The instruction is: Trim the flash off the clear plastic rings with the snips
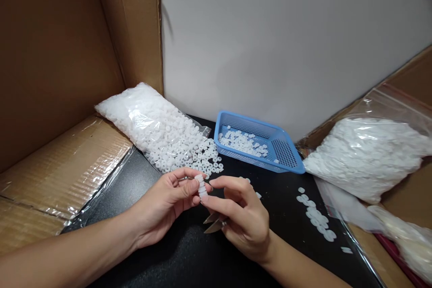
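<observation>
White ring stack [201, 186]: held above table [189, 252], long axis near upright, top tilted left. Left hand [172, 195]: pinching stack, thumb against fingers. Right hand [246, 220]: half-curled around scissors [212, 225], fingertip at stack's lower end. Room to move: nearer side. Beyond: blue basket [259, 161], ring-filled bag [145, 121].

No lettering, number, brand or sign can be read anywhere in this view.

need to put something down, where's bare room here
Bare table between left forearm and cardboard; also between left and right forearm, below blades. Crowded: spilled rings between ring-filled bag and blue basket; loose discs at right.
</observation>
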A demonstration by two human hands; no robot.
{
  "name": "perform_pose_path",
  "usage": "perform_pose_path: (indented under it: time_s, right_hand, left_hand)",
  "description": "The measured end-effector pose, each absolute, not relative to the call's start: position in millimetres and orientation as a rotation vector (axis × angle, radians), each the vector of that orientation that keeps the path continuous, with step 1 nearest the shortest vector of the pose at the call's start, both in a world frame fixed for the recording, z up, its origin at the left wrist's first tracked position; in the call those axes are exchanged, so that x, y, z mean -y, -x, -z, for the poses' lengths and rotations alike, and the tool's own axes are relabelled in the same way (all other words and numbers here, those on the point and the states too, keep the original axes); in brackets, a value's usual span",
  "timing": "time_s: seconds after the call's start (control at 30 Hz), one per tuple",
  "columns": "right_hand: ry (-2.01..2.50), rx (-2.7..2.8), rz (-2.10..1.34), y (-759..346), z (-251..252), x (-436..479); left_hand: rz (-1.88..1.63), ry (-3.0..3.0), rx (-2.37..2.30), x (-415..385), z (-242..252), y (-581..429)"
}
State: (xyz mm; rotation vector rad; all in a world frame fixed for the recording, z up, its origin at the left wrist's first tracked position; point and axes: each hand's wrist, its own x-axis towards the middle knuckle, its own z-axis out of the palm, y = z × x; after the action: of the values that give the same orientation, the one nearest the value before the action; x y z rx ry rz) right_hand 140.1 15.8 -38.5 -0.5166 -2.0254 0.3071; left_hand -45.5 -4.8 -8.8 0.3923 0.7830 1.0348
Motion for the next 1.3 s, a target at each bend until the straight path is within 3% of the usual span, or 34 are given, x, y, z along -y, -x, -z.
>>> perform_pose_path:
  time_s: [0.13, 0.3, 0.57, 0.73, 0.93, 1.3]
  right_hand:
    - [0.478, 2.08, -0.127, -140.5, 36.0, -19.8]
    - [0.509, 2.034, -0.404, -140.3, 28.1, -21.6]
    - [1.232, 1.671, -0.709, -213.4, 39.1, -42.9]
    - [1.359, 1.651, -0.706, -239.3, 68.0, -48.9]
    - [1.31, 1.768, -0.675, -233.7, 71.1, -50.7]
    - [1.18, 1.952, -0.583, -221.1, 60.5, -38.5]
  left_hand:
    - [-1.042, -0.356, -0.787, 2.8, 12.0, 46.0]
    - [-1.05, -0.405, -0.801, -1.2, 16.6, 46.5]
    - [-0.948, -1.198, -1.038, -52.1, -3.4, 41.7]
    - [-0.845, -1.705, -1.115, -121.1, -20.3, -2.0]
    - [-0.601, -2.097, -1.188, -170.8, -7.9, -51.6]
    - [-0.675, -2.423, -1.339, -93.4, -4.4, 37.8]
